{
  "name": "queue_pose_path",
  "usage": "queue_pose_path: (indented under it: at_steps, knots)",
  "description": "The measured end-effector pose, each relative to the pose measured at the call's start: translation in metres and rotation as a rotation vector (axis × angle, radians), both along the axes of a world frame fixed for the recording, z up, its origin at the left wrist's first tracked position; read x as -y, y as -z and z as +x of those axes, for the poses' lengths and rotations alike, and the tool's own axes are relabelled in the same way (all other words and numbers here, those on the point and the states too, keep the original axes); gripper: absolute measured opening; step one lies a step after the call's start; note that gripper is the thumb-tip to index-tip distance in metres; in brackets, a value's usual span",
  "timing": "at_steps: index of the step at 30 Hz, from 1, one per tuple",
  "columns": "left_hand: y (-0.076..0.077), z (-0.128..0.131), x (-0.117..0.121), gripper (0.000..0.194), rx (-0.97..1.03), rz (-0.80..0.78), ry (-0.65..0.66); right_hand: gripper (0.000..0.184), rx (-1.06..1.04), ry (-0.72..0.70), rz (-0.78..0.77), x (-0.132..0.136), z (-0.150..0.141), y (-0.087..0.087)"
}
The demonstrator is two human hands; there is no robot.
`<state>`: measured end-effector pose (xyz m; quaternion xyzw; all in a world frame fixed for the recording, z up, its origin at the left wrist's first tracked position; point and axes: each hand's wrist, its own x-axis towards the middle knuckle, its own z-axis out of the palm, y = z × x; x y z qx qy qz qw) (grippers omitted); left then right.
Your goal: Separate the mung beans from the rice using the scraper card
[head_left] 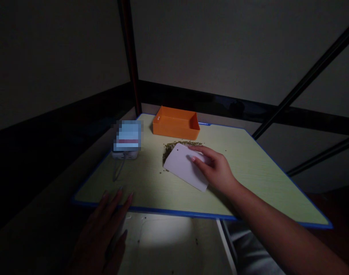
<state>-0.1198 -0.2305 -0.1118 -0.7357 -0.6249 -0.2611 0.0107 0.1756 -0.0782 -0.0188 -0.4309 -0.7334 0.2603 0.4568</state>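
Right hand [214, 168]: grips a white plastic scraper [181, 166], pressed flat on the surface [257, 183], at 3 o'clock.
Left hand [102, 233]: open, empty, fingers spread at the near edge, 7 o'clock.
Small green beans [174, 149]: heaped against the scraper's far edge, center.
Orange tray [176, 124]: 12 o'clock.
Pixelated device [127, 139]: 10 o'clock.

Dim, low-key view, with one pool of pale light across the middle of the table [237, 172] and a brighter patch on the pale surface [159, 231] below its near edge. Walls [56, 57] fading to near-black toward the corners. Left hand [101, 233] sunk in shadow. Wide-angle bowing toward the frame edges. Blocky pixelation over one object [127, 135].
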Motion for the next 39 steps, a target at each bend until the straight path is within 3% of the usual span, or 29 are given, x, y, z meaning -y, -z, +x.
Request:
queue_pose_path:
  at_steps: [18, 39]
  knots:
    - [-0.002, 0.001, 0.003, 0.059, -0.030, 0.005, -0.010, 0.028, 0.077, -0.011, 0.051, 0.004, 0.015, -0.007]
    - [-0.005, 0.003, 0.000, 0.060, -0.076, 0.048, -0.011, 0.029, 0.121, 0.001, 0.062, 0.008, 0.006, -0.005]
